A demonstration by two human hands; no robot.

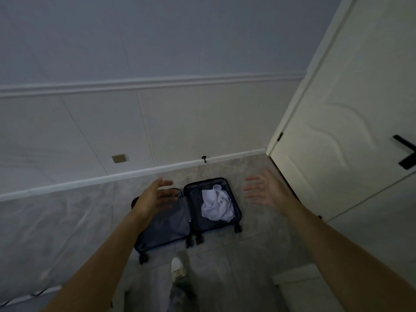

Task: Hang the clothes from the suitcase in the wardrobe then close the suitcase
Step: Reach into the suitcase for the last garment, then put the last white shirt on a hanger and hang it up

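A dark wheeled suitcase (171,230) lies open flat on the floor below me. Its right half holds a crumpled white garment (216,203); the left half looks bare. My left hand (155,197) is stretched out above the left half, fingers straight and holding nothing. My right hand (263,190) reaches out to the right of the suitcase, fingers spread and relaxed, also holding nothing. Both hands are well above the case, not touching it.
A white door (342,122) with a black handle stands at the right. A pale wall with a skirting board (112,176) runs behind the suitcase. My foot in a white shoe (177,266) is on the grey floor in front of the case.
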